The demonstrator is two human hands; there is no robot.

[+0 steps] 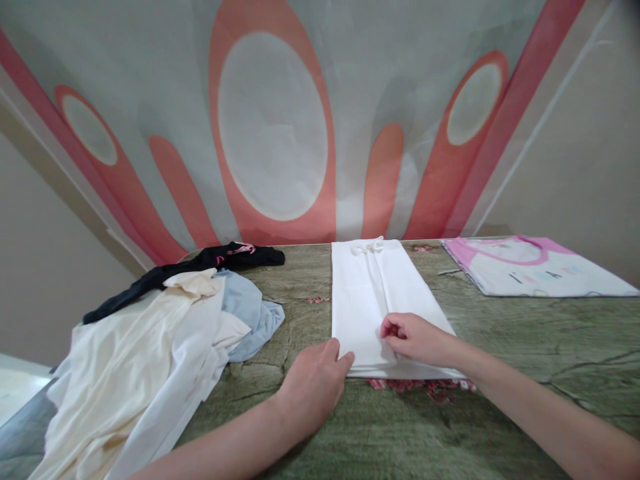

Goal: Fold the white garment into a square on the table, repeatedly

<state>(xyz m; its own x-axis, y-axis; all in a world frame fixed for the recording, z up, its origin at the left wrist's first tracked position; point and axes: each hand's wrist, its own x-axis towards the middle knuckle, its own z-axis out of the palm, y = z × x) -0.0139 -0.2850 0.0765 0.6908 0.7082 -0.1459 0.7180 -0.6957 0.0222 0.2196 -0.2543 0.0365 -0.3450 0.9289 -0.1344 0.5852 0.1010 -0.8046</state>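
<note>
A white garment [357, 307], folded into a long rectangle, lies flat on the table in front of me. At its far end a white drawstring [379, 277] is tied in a bow, and its tails run down the cloth toward me. My left hand [317, 377] is at the near left corner, thumb on top of the cloth and fingers at the edge, partly hidden. Over the lower middle of the garment, my right hand [413, 337] has its fingers curled in a pinch where the drawstring tails end.
To the left is a loose heap of cream and white clothes [130, 360], with a light blue cloth [255, 320] and a black garment [190, 270] beside it. A folded pink and white shirt [540, 267] lies at the right. A patterned wall covering [345, 133] rises behind the wood-patterned tabletop [500, 347].
</note>
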